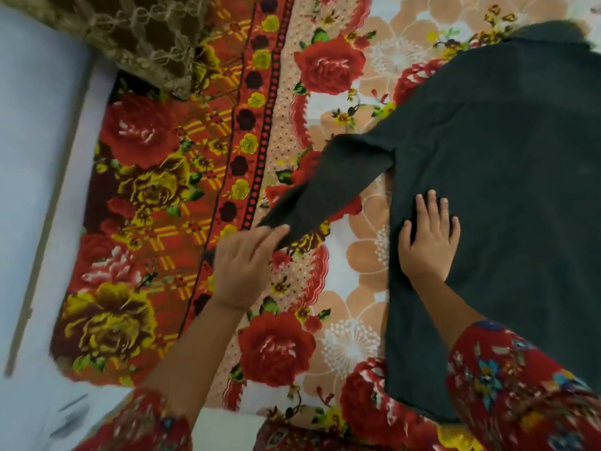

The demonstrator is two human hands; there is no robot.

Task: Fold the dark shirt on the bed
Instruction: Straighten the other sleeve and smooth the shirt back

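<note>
The dark shirt (507, 196) lies spread flat in the right half of the frame on the bed (354, 265), over its floral cover. The collar end is toward the upper right and the hem toward the lower right.

I judge the folding has barely begun. The body is laid out and smoothed, but I see no fold in it yet, and the one sleeve (328, 187) in view stretches out toward the middle left, clear of the body.

My left hand (242, 258) has the cuff end of that sleeve, fingers and thumb curled round the cloth just below centre. My right hand (429, 236) lies flat on the shirt's body near its left edge, fingers straight and spread, pressing down and gripping nothing.

What I think is left: bring this sleeve in across the body, do the same on the far side, which runs out of frame, then fold the length.

No basket, box or drawer shows. A lace-covered pillow (130, 37) sits at the upper left.
</note>
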